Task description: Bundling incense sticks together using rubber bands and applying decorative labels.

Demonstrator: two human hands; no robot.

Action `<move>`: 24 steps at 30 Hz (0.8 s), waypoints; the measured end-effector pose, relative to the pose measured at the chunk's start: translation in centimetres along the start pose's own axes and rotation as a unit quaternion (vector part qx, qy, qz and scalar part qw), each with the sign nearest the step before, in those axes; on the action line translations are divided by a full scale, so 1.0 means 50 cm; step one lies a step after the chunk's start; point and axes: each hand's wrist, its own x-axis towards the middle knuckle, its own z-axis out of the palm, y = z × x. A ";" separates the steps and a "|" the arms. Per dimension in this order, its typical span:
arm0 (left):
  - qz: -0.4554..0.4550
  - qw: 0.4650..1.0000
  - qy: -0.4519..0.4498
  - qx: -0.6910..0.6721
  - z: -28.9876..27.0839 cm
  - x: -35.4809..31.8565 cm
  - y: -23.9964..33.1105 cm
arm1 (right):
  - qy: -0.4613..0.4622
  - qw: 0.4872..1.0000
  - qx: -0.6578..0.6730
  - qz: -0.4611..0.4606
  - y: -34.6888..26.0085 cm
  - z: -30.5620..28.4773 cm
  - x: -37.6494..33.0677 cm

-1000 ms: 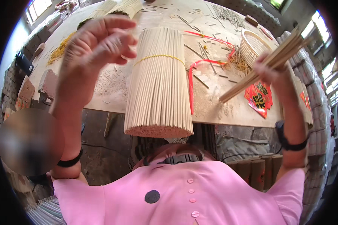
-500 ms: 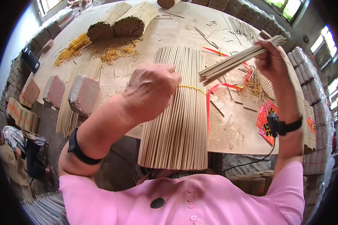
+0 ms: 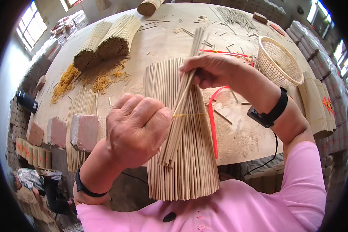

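Note:
A thick bundle of tan incense sticks (image 3: 197,162) lies lengthwise in front of me, its near end over the table edge by my chest. A yellow rubber band (image 3: 194,114) runs across the bundle toward my left hand (image 3: 137,129). That hand is a closed fist against the bundle's left side, and the band leads into its fingers. My right hand (image 3: 210,69) grips a small bunch of loose incense sticks (image 3: 175,133) between thumb and fingers. This bunch slants over the top of the bundle, its lower end beside my left knuckles.
Two tied stick bundles (image 3: 118,44) stand at the far left, near piles of yellow rubber bands (image 3: 65,86). Brick blocks (image 3: 85,131) weigh down sticks at left. Rightward are a red ribbon (image 3: 212,131), a woven basket (image 3: 266,63) and wrapped bundles (image 3: 313,104). Another person (image 3: 31,179) sits lower left.
My right hand has swung in from the right, bringing the small bunch over the bundle and turning it more upright. My left fist stays at the bundle's side. The view has shifted.

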 end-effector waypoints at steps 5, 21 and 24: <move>-0.041 0.995 -0.049 -0.071 -0.014 0.019 -0.016 | 0.078 0.997 0.003 0.007 -0.039 0.022 0.010; -0.072 0.982 -0.078 -0.159 0.022 -0.012 0.007 | 0.398 0.852 -0.320 -0.119 -0.041 -0.110 0.141; -0.075 0.979 -0.076 -0.173 0.024 -0.011 0.004 | 0.218 0.958 -0.147 -0.118 -0.022 -0.105 0.189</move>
